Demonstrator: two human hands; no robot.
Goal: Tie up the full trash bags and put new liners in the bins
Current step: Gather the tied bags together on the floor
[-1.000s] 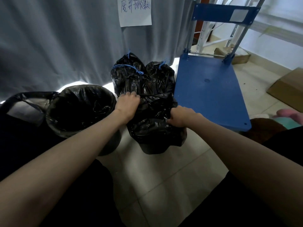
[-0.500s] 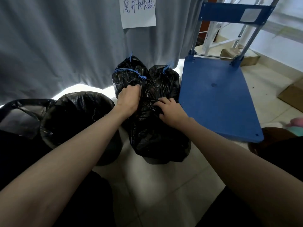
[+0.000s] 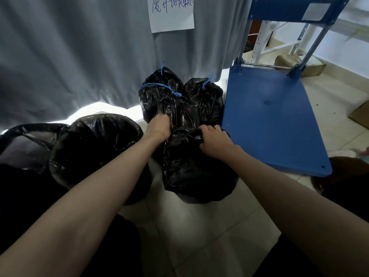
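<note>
- Head view: the black trash bag [image 3: 191, 168] under handling stands on the tiled floor [image 3: 199, 236], its right side just beside the near left edge of the blue platform cart [image 3: 271, 124], which serves as the reference landmark.
- The left hand [image 3: 159, 127] is closed in a fist around a gathered neck of black film at the bag's upper left, the knuckles facing the camera.
- The right hand [image 3: 214, 142] lies on the bag's upper right, close to the cart's left edge, fingers curled and pinching the loose film at the top of the bag.
- Two tied bags sit directly behind the handled bag, to the left of the cart deck: the tied bag on the left [image 3: 159, 92] carries a blue drawstring around its neck; the tied bag on the right [image 3: 205, 100] shows a blue tie at its top and sits just beside the cart's left edge. The two touch each other.
- A lined bin [image 3: 95, 148] stands well left of the cart, just beside the handled bag, with a black liner folded over its rim and its mouth open.
- A further black bag [image 3: 26, 140] lies at the far left, beyond the lined bin, partly cut off by the frame edge.
- A grey curtain [image 3: 79, 56] hangs behind the bags, left of the cart handle, with a handwritten paper notice [image 3: 172, 14] fixed to it; the writing is not legible enough to report.
- A cardboard box [image 3: 360, 114] rests on the floor to the right of the cart, partly out of frame.
</note>
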